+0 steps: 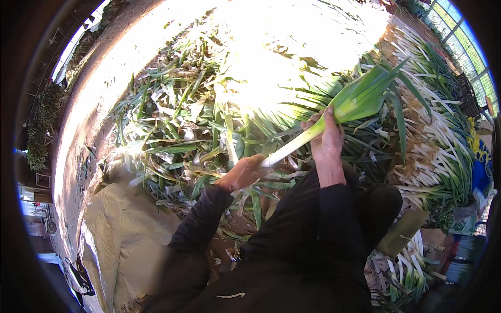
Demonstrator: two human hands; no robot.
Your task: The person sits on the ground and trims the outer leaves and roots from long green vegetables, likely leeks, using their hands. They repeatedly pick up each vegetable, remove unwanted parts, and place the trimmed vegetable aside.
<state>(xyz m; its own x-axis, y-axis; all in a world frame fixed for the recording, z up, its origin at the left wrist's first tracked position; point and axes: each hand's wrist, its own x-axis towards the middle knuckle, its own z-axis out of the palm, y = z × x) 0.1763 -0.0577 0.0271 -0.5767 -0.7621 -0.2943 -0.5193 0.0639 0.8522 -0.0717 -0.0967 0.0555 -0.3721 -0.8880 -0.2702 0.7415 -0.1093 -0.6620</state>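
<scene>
A leek (296, 145) lies slantwise across both my hands, its white shank toward the lower left and its broad green leaves toward the upper right. My left hand (245, 171) is closed around the white lower end, so the root end is hidden. Higher up, my right hand (325, 137) grips the stalk just below the spread of leaves. Beneath the leek is a heap of stripped leek leaves (172, 146), green and pale. A layer of green leek tops (301, 102) stretches beyond my right hand, partly washed out by sunlight.
Rows of cleaned leeks (442, 144) are stacked along the right, white ends inward. More leeks (409, 266) lie at lower right, near a brown board-like piece (403, 231). A tan sheet (121, 238) covers the ground at lower left. Glare hides the far middle.
</scene>
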